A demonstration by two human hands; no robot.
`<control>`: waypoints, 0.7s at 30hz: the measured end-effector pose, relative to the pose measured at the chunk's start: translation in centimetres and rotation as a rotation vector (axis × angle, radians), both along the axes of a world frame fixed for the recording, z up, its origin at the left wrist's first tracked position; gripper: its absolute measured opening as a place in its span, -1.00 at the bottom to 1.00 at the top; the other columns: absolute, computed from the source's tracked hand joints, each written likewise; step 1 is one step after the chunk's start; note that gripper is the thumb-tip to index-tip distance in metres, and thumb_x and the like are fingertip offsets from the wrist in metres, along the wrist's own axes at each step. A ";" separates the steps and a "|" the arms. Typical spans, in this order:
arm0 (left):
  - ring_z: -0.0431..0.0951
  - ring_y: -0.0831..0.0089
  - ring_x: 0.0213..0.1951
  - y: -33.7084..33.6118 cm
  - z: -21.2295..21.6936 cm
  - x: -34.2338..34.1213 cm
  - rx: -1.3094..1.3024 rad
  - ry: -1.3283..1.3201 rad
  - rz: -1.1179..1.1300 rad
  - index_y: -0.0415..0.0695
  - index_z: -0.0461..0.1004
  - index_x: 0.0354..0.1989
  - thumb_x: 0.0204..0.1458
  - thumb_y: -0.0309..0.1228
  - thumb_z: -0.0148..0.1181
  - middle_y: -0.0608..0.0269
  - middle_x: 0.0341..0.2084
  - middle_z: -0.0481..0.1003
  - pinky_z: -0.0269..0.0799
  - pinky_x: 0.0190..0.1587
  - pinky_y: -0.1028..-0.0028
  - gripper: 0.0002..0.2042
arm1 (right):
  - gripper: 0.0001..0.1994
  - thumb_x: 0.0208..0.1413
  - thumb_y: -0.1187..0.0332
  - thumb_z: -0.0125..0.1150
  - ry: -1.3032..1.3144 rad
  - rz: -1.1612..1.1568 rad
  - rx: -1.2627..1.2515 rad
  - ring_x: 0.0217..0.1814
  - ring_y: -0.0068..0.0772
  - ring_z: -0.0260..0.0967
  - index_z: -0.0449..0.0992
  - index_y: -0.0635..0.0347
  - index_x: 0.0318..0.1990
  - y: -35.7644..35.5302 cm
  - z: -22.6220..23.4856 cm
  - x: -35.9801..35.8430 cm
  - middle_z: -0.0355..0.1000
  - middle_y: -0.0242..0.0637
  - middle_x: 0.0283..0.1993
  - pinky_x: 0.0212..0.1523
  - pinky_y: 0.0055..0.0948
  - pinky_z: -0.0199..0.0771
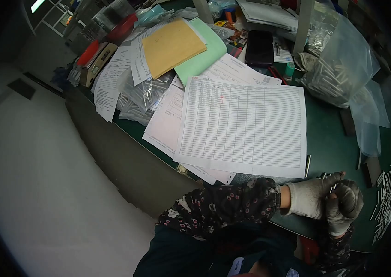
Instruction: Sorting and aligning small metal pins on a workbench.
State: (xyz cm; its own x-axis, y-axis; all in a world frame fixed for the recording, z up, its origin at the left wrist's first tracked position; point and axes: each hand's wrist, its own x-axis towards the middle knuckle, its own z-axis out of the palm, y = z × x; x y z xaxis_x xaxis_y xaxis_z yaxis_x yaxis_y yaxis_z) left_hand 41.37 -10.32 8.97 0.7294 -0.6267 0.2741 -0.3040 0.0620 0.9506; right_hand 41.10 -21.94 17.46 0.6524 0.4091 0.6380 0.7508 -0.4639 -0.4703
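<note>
At the table's near right, my left hand (311, 197) and my right hand (346, 205) are pressed close together, both in whitish work gloves with dark, worn fingers. Short shiny metal pins (333, 187) stick out between the fingers of the left hand. Curled fingers close the right hand against the left one; whatever lies inside it is hidden. One loose metal pin (308, 165) rests beside the large lined sheet (246, 134), just beyond my left hand. Many more metal pins (383, 205) lie scattered on the green table (327, 143) to the right.
Dark blocks (371, 171) sit near the scattered pins. Behind them stands a clear bag (338, 74) full of metal tubes. A brown envelope (172, 46), a green folder (204, 55), a black case (259, 48) and a small green-capped bottle (289, 71) occupy the far side.
</note>
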 end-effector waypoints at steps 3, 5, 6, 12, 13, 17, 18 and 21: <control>0.53 0.16 -0.28 2.7 5.5 0.3 0.166 0.236 -0.058 -0.20 0.15 0.17 -0.19 -0.31 0.24 0.03 -0.34 0.52 0.46 -0.16 0.36 -0.32 | -0.70 0.07 0.23 0.18 -0.055 0.016 -0.030 -0.58 -0.29 0.20 0.31 0.19 -0.57 -0.5 -0.2 0.1 0.25 -0.25 -0.57 -0.58 -0.38 0.15; 0.54 0.15 -0.30 3.3 6.7 0.2 0.178 0.212 -0.054 -0.21 0.28 0.00 -0.22 -0.31 0.24 0.03 -0.37 0.52 0.48 -0.19 0.35 -0.46 | -0.72 0.07 0.25 0.16 -0.126 0.015 -0.085 -0.58 -0.27 0.20 0.31 0.18 -0.56 -0.3 0.1 -0.1 0.25 -0.24 -0.57 -0.58 -0.36 0.16; 0.55 0.14 -0.32 3.4 6.8 0.2 0.191 0.191 -0.052 -0.22 0.42 -0.17 -0.24 -0.30 0.24 0.02 -0.40 0.53 0.49 -0.23 0.34 -0.59 | -0.72 0.07 0.25 0.16 -0.126 0.017 -0.086 -0.58 -0.27 0.20 0.31 0.18 -0.56 -0.2 0.2 -0.2 0.25 -0.24 -0.57 -0.58 -0.36 0.16; 0.56 0.15 -0.39 3.7 6.8 0.0 0.208 0.142 -0.034 -0.22 0.49 -0.35 -0.26 -0.33 0.23 0.04 -0.46 0.54 0.49 -0.31 0.37 -0.71 | -0.73 0.06 0.25 0.16 -0.218 0.031 -0.150 -0.57 -0.25 0.21 0.30 0.18 -0.56 -0.1 0.3 -0.3 0.27 -0.22 -0.55 -0.58 -0.35 0.18; 0.56 0.15 -0.39 3.6 6.6 -0.1 0.209 0.144 -0.036 -0.22 0.49 -0.35 -0.26 -0.33 0.23 0.04 -0.46 0.54 0.49 -0.31 0.37 -0.71 | -0.71 0.06 0.21 0.15 -0.217 0.031 -0.156 -0.57 -0.26 0.20 0.30 0.18 -0.56 -0.2 0.3 -0.3 0.26 -0.22 -0.55 -0.58 -0.35 0.16; 0.55 0.19 -0.42 3.5 6.1 -0.4 0.025 0.072 -0.008 -0.19 0.49 -0.39 -0.26 -0.35 0.22 0.08 -0.49 0.54 0.48 -0.34 0.37 -0.77 | -0.70 0.01 0.12 0.18 -0.125 0.012 -0.194 -0.55 -0.27 0.24 0.39 0.17 -0.53 -0.6 0.5 -0.6 0.29 -0.24 -0.53 -0.56 -0.30 0.17; 0.55 0.20 -0.43 3.6 6.2 -0.4 -0.018 0.034 -0.023 -0.18 0.50 -0.40 -0.25 -0.37 0.21 0.10 -0.49 0.54 0.48 -0.36 0.38 -0.79 | -0.70 0.01 0.12 0.18 -0.128 0.009 -0.195 -0.55 -0.27 0.24 0.39 0.17 -0.53 -0.4 1.0 -0.7 0.29 -0.24 -0.53 -0.56 -0.30 0.17; 0.55 0.23 -0.45 3.2 4.4 -0.5 -0.110 -0.017 0.027 -0.16 0.50 -0.43 -0.23 -0.42 0.19 0.13 -0.51 0.54 0.47 -0.39 0.39 -0.84 | -0.67 0.01 0.07 0.18 -0.027 0.082 -0.205 -0.55 -0.32 0.22 0.39 0.15 -0.54 0.7 1.4 -0.5 0.23 -0.29 -0.57 -0.57 -0.31 0.14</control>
State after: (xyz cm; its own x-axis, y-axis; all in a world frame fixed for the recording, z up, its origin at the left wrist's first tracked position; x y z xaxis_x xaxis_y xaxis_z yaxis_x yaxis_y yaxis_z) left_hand 40.89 -7.08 13.39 0.7406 -0.5719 0.3527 -0.3229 0.1574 0.9333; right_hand 40.58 -21.29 18.90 0.5954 0.5833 0.5526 0.8010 -0.4848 -0.3513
